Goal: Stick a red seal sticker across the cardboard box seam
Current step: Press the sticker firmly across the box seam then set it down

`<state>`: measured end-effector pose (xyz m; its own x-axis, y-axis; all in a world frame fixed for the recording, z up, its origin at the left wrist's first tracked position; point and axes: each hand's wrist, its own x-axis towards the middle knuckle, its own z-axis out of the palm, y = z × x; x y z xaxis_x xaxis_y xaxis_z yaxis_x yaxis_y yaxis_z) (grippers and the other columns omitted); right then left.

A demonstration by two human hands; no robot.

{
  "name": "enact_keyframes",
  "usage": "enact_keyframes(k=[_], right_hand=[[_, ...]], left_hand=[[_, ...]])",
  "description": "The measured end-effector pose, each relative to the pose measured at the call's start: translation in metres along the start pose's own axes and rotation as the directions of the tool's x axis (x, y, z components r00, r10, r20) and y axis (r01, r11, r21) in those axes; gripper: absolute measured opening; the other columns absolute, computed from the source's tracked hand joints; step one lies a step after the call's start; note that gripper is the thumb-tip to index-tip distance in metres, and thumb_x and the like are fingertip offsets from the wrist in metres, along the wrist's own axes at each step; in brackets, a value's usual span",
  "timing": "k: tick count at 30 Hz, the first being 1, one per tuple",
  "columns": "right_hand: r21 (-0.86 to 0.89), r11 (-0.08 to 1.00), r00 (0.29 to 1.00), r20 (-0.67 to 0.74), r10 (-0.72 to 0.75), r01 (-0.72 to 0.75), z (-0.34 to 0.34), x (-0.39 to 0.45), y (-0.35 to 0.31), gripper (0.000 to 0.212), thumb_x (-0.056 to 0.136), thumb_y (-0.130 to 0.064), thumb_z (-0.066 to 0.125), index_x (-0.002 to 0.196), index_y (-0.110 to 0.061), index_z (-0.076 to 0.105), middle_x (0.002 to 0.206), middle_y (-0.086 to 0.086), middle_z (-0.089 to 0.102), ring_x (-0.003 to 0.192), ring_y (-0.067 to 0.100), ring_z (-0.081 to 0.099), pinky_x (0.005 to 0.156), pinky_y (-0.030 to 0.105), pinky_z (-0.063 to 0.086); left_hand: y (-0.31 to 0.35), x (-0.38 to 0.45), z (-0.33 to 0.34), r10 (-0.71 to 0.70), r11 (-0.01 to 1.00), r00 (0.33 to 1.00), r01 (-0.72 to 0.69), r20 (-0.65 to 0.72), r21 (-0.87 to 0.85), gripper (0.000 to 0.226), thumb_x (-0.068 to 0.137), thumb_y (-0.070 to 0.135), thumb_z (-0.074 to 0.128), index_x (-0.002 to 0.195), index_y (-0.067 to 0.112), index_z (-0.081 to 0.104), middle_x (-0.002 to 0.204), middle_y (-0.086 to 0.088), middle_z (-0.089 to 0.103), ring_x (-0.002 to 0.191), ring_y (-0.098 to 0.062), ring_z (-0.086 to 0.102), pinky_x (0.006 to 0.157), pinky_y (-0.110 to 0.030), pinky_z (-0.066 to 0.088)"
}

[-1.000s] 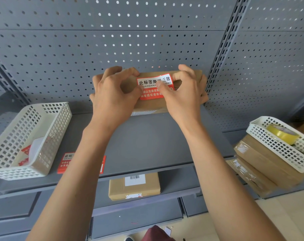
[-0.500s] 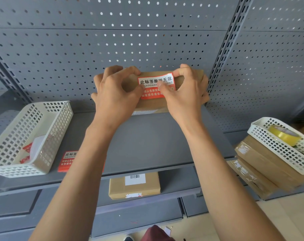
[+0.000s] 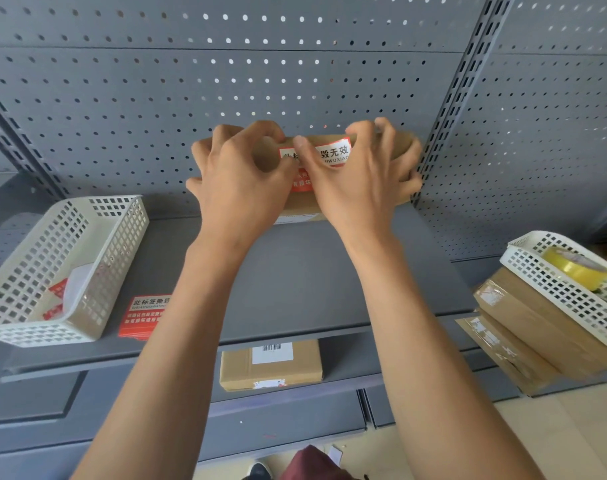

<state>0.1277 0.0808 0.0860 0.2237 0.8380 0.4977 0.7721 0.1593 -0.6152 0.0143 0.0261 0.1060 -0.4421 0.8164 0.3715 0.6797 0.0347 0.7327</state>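
A brown cardboard box [image 3: 397,147] rests at the back of the grey shelf [image 3: 295,289], against the pegboard. A red and white seal sticker [image 3: 333,155] lies on its top face. My left hand [image 3: 239,181] grips the box's left end, thumb at the sticker's left edge. My right hand [image 3: 357,181] wraps the right end, its thumb pressed flat across the sticker's middle. Both hands hide most of the box and the lower part of the sticker.
A white perforated basket [image 3: 52,265] holding sticker backing sits at the shelf's left, with a stack of red stickers [image 3: 144,315] beside it. A labelled box [image 3: 271,365] lies on the lower shelf. At right, another basket [image 3: 558,289] with yellow tape [image 3: 576,268] tops stacked boxes.
My right thumb has slid left across the sticker, covering its middle. My left thumb stays at the sticker's left edge. The box has not shifted.
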Motion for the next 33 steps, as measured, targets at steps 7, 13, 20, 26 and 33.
enact_keyframes(k=[7, 13, 20, 26, 33], right_hand=[[-0.027, 1.000, 0.998, -0.058, -0.003, 0.001, 0.005, 0.001, 0.000, 0.064, 0.071, -0.083, 0.050, 0.106, -0.029, 0.054, 0.141, -0.005, 0.047, 0.143, 0.040, 0.025, 0.101, 0.055, 0.026], [-0.020, 1.000, 0.999, -0.052, -0.008, 0.007, 0.006, 0.002, 0.003, 0.054, 0.081, -0.075, 0.047, 0.107, -0.028, 0.055, 0.137, -0.005, 0.050, 0.143, 0.042, 0.024, 0.103, 0.057, 0.027], [0.017, 1.000, 0.998, -0.070, 0.005, -0.003, 0.004, 0.007, 0.008, 0.034, 0.089, -0.064, 0.048, 0.099, -0.033, 0.058, 0.125, -0.009, 0.054, 0.137, 0.036, 0.029, 0.098, 0.053, 0.030], [0.061, 0.998, 0.997, -0.070, -0.010, 0.014, 0.002, 0.009, 0.015, 0.026, 0.097, -0.053, 0.044, 0.097, -0.033, 0.061, 0.123, -0.014, 0.055, 0.135, 0.032, 0.031, 0.091, 0.046, 0.027], [0.131, 0.991, 1.000, -0.025, -0.008, 0.011, -0.004, 0.012, 0.020, 0.019, 0.098, -0.045, 0.048, 0.095, -0.035, 0.063, 0.121, -0.014, 0.055, 0.130, 0.029, 0.032, 0.091, 0.046, 0.029]], left_hand=[[0.000, 0.002, 0.011, -0.001, 0.998, 0.996, 0.006, -0.092, 0.056, 0.015, 0.093, 0.046, 0.059, 0.105, 0.039, 0.064, 0.118, 0.006, 0.054, 0.126, -0.027, 0.039, 0.089, -0.042, 0.026], [0.000, 0.003, 0.011, 0.004, 0.998, 0.995, 0.002, -0.103, 0.056, 0.015, 0.094, 0.042, 0.058, 0.106, 0.039, 0.066, 0.116, 0.004, 0.053, 0.126, -0.026, 0.038, 0.090, -0.039, 0.022], [0.001, 0.003, 0.009, 0.001, 0.998, 0.996, 0.004, -0.093, 0.056, 0.013, 0.097, 0.039, 0.058, 0.106, 0.038, 0.067, 0.114, 0.005, 0.051, 0.127, -0.026, 0.038, 0.091, -0.040, 0.020], [-0.001, 0.002, 0.010, 0.012, 0.999, 0.996, -0.007, -0.093, 0.050, 0.015, 0.098, 0.033, 0.056, 0.106, 0.039, 0.067, 0.113, 0.009, 0.048, 0.128, -0.027, 0.038, 0.091, -0.041, 0.021], [-0.002, 0.002, 0.009, 0.011, 0.999, 0.997, -0.008, -0.078, 0.036, 0.017, 0.098, 0.031, 0.055, 0.106, 0.039, 0.067, 0.115, 0.010, 0.049, 0.129, -0.026, 0.037, 0.092, -0.040, 0.020]])
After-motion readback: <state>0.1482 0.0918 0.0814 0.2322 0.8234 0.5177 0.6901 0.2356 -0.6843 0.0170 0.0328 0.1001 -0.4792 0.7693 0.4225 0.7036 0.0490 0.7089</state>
